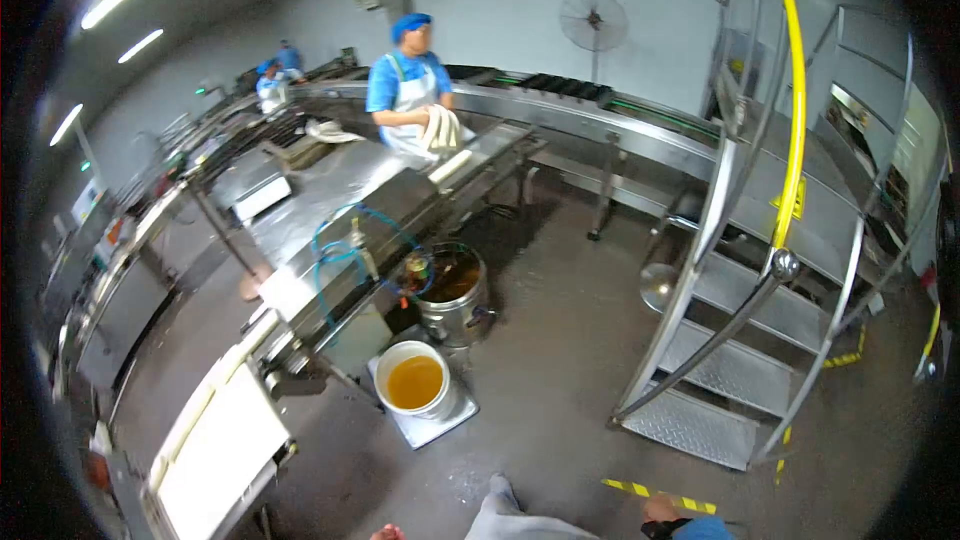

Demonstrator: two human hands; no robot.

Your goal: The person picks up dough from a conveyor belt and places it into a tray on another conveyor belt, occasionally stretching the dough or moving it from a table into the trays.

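My left hand (388,532) just shows at the bottom edge, mostly cut off, so its grip is hidden. At the lower right is my right hand (660,510), with a black band at the wrist and a blue sleeve; its fingers are not distinct. Both hands hang low beside my grey-clad leg (500,515), and I see nothing held. A white bucket (447,395) of amber liquid stands ahead on a pale square platform (415,432). Behind it is a metal pot (465,320) with dark liquid. Yellow-black floor tape (660,495) runs by my right hand.
Metal steps (690,430) with a yellow-topped handrail (795,120) rise on the right. A white belt conveyor (220,435) and steel worktable (340,180) lie left. A co-worker (408,90) holds pale cloth-like material (442,130). A long conveyor (640,120) curves behind.
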